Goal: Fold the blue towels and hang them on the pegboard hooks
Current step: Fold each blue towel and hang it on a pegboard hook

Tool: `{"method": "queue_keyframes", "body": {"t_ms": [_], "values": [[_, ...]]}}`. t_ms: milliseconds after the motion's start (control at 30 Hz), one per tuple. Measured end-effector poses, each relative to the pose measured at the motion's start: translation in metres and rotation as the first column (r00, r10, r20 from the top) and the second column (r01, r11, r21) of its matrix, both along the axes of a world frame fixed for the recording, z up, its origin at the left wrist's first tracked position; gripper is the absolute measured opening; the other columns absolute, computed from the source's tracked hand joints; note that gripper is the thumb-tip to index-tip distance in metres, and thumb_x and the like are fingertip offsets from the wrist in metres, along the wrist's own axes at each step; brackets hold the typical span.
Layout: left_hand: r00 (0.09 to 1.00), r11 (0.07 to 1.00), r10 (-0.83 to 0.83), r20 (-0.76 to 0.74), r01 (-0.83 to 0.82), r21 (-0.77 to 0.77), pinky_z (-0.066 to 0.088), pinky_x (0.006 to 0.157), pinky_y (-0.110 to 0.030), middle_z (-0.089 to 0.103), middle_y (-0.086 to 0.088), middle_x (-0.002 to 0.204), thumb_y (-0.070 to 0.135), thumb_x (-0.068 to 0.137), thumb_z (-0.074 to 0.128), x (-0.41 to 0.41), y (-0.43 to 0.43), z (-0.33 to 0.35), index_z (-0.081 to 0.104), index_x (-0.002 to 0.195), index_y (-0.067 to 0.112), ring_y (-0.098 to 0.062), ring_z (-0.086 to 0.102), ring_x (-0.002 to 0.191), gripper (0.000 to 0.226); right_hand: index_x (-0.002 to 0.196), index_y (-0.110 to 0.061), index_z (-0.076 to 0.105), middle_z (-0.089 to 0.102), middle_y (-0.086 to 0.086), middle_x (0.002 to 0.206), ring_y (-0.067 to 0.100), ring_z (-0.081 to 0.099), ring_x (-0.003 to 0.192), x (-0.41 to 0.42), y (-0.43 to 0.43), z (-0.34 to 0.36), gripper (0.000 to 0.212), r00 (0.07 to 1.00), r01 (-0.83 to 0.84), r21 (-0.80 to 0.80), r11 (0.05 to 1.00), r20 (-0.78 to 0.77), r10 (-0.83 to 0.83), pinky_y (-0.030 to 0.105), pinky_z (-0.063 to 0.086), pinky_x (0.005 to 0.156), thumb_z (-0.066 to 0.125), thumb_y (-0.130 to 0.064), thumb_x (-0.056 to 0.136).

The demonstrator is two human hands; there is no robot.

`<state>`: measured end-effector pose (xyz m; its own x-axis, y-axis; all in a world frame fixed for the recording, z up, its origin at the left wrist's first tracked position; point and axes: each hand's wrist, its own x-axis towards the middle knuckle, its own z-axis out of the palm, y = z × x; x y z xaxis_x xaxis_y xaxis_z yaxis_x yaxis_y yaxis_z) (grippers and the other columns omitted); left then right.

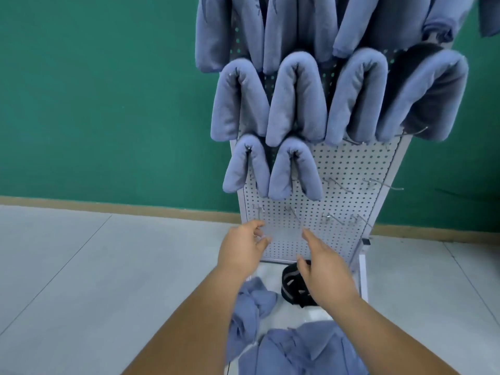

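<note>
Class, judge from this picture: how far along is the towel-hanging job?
Done: folded towels hang across the upper rows, plus two in the third. In hand: nothing; the left hand and right hand hover open before the pegboard. Left: loose towels heaped below, and bare hooks to fill.

White pegboard (338,169) before green wall (108,104). Hung over hooks (387,186): 4 folded blue towels (297,104) in middle row, 2 in row beneath at left, more above, cropped. Bare hooks lower down. Left hand (242,250) and right hand (324,274) raised near lower board, fingers relaxed, holding nothing. Loose blue towels (303,347) heaped below.
</note>
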<state>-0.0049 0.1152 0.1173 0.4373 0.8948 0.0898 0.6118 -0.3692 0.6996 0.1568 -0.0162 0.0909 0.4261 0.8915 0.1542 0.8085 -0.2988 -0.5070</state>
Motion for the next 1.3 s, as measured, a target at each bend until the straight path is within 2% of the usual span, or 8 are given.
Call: {"method": "queue_keyframes", "body": {"t_ms": [333,467,567,800,1033,1167,1233,1300], "values": [[0.69,0.939,-0.343,-0.638,0.257,-0.227,0.049,0.102,-0.034,0.062,0.003,0.139,0.033,0.096,0.073,-0.085,-0.006,-0.027,0.055,0.148,0.034,-0.023,0.057,0.125,0.055,0.162,-0.036,0.032,0.039,-0.006,0.162,0.021,0.044,0.145,-0.034,-0.061,-0.111,0.069,0.96,-0.275,-0.548,0.79,-0.117,0.253,0.038,0.045,0.112,0.059,-0.044,0.099],[0.718,0.927,-0.364,-0.593,0.22,-0.303,0.048,0.101,-0.032,0.06,0.0,0.137,0.025,0.096,0.071,-0.091,-0.021,-0.073,0.055,0.149,0.026,-0.023,0.058,0.123,0.056,0.159,-0.048,0.031,0.042,-0.004,0.156,0.024,0.047,0.14,-0.051,-0.063,-0.134,0.07,0.933,-0.354,-0.619,0.701,-0.183,0.309,0.036,0.044,0.113,0.06,-0.037,0.096],[0.694,0.91,-0.389,-0.606,0.186,-0.371,0.045,0.111,-0.036,0.049,-0.005,0.155,0.031,0.096,0.07,-0.089,-0.035,-0.119,0.044,0.156,0.032,-0.027,0.053,0.135,0.066,0.161,-0.047,0.028,0.042,-0.003,0.155,0.026,0.047,0.14,-0.057,-0.054,-0.141,0.073,0.931,-0.355,-0.622,0.698,-0.169,0.323,0.038,0.045,0.112,0.059,-0.034,0.096],[0.723,0.876,-0.395,-0.566,0.113,-0.468,0.053,0.098,-0.039,0.047,-0.006,0.154,0.03,0.098,0.063,-0.075,-0.054,-0.194,0.044,0.154,0.033,-0.035,0.057,0.13,0.059,0.161,-0.04,0.031,0.042,-0.004,0.155,0.024,0.046,0.139,-0.051,-0.045,-0.162,0.067,0.949,-0.312,-0.606,0.732,-0.173,0.262,0.038,0.049,0.109,0.06,-0.043,0.1],[0.687,0.866,-0.403,-0.604,0.072,-0.495,0.032,0.121,-0.056,0.021,-0.004,0.169,0.049,0.094,0.068,-0.058,-0.048,-0.233,0.021,0.165,0.034,-0.046,0.022,0.152,0.086,0.161,-0.046,0.026,0.037,-0.006,0.158,0.021,0.045,0.141,-0.03,-0.057,-0.173,0.068,0.955,-0.294,-0.618,0.729,-0.213,0.204,0.037,0.049,0.108,0.059,-0.043,0.101],[0.772,0.898,-0.314,-0.553,0.053,-0.436,0.056,0.093,-0.044,0.068,-0.007,0.119,0.03,0.095,0.062,-0.054,-0.044,-0.238,0.061,0.108,0.027,-0.031,0.064,0.114,0.013,0.163,-0.041,0.025,0.037,-0.004,0.159,0.022,0.047,0.141,-0.02,-0.06,-0.168,0.067,0.964,-0.262,-0.642,0.72,-0.204,0.169,0.034,0.049,0.107,0.057,-0.044,0.104],[0.865,0.934,-0.182,-0.467,0.004,-0.357,0.057,0.073,-0.033,0.072,0.0,0.096,0.025,0.093,0.059,-0.057,-0.043,-0.226,0.068,0.092,0.033,-0.022,0.067,0.091,0.012,0.163,-0.037,0.027,0.038,-0.002,0.159,0.022,0.048,0.141,-0.019,-0.058,-0.164,0.068,0.966,-0.254,-0.636,0.729,-0.207,0.156,0.034,0.048,0.109,0.058,-0.044,0.103],[0.917,0.943,-0.089,-0.39,-0.048,-0.328,0.057,0.073,-0.029,0.074,0.007,0.096,0.024,0.092,0.063,-0.062,-0.042,-0.205,0.076,0.098,0.036,-0.017,0.068,0.091,0.019,0.162,-0.034,0.031,0.042,-0.001,0.157,0.022,0.049,0.141,-0.021,-0.054,-0.157,0.066,0.968,-0.244,-0.614,0.751,-0.197,0.154,0.034,0.047,0.109,0.059,-0.044,0.103]]}}
